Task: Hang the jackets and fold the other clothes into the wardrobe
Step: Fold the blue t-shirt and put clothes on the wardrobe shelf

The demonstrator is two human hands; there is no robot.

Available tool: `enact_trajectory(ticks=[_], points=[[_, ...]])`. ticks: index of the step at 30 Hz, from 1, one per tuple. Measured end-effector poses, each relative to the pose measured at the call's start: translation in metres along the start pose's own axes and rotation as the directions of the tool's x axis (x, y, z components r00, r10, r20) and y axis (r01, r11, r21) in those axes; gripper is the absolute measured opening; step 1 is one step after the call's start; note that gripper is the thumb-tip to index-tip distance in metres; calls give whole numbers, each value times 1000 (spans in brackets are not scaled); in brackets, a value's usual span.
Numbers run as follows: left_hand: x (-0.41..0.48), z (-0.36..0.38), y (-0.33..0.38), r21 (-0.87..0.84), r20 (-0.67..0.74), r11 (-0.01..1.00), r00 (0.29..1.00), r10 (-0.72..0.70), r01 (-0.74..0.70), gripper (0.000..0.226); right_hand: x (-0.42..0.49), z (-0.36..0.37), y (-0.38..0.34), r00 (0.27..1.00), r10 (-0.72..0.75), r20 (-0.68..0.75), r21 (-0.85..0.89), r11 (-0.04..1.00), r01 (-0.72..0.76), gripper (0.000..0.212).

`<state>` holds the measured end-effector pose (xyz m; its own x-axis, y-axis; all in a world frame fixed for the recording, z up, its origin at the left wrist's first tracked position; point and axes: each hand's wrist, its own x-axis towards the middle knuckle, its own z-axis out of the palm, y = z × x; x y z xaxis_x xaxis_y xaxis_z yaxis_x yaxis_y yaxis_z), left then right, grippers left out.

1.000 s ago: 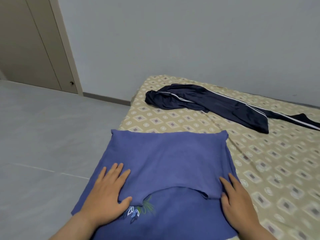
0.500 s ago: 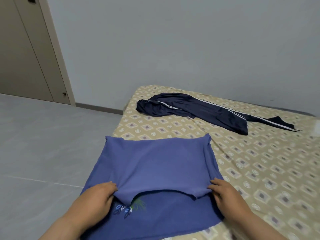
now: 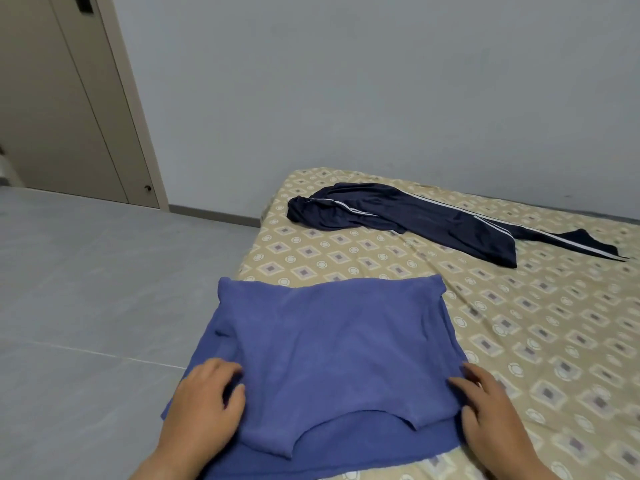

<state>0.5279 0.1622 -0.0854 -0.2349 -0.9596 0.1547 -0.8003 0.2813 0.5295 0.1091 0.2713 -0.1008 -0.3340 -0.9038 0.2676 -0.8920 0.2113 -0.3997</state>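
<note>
Leftmost, a beige door [image 3: 52,116] stands shut in its frame, with a small dark fitting near its lower corner. A grey tiled floor [image 3: 86,271] runs from it toward the bed [image 3: 536,341], and a grey skirting [image 3: 214,216] lines the foot of the pale wall [image 3: 346,81]. The left hand [image 3: 204,407] lies on the left side of the blue top [image 3: 329,341]. Its knuckles are raised, its fingers are bent and its thumb lies on the cloth. Whether any fabric is pinched between them cannot be told. The blue top is folded and lies flat at the near left corner of the bed. Its left side reaches past the bed's left edge, over the floor. Its upper layer ends toward the person in a curved edge, and a strip of the lower layer shows beneath that edge. A few soft creases run across the cloth near the left hand. The right hand [image 3: 495,410] rests on the right edge of the fold, with its fingers fairly straight and a little spread, partly on the cloth and partly on the patterned sheet, gripping nothing. Farther back, the navy track trousers [image 3: 433,220] with white side stripes lie rumpled near the far edge of the bed. They are well apart from the blue top, with the bunched end toward the far left corner and one leg trailing to the right. The beige sheet, printed with squares and circles, shows some wrinkles between the two garments.
</note>
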Motion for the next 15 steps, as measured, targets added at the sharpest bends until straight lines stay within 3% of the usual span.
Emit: enact_trajectory(ticks=[2,4,6,10,13,15], points=[[11,5,-11,57,-49,953,954,-296,298,34,7,8,-1,985,171,-25,53,984,-169,40],[15,6,-17,61,-1,887,889,-459,458,32,8,19,-5,974,220,-48,30,975,-219,30],[16,5,-20,-33,-23,886,886,-464,463,17,7,26,-7,979,193,-65,-13,981,-194,24],[18,3,-21,-108,-86,895,893,-442,432,26,8,28,-5,978,190,-84,-13,981,-191,14],[16,-4,-27,-154,-86,838,838,-539,523,31,9,30,-5,979,197,-61,-2,980,-197,23],[16,-7,-38,-145,8,791,800,-600,595,36,8,29,-5,972,231,-48,13,973,-230,33]])
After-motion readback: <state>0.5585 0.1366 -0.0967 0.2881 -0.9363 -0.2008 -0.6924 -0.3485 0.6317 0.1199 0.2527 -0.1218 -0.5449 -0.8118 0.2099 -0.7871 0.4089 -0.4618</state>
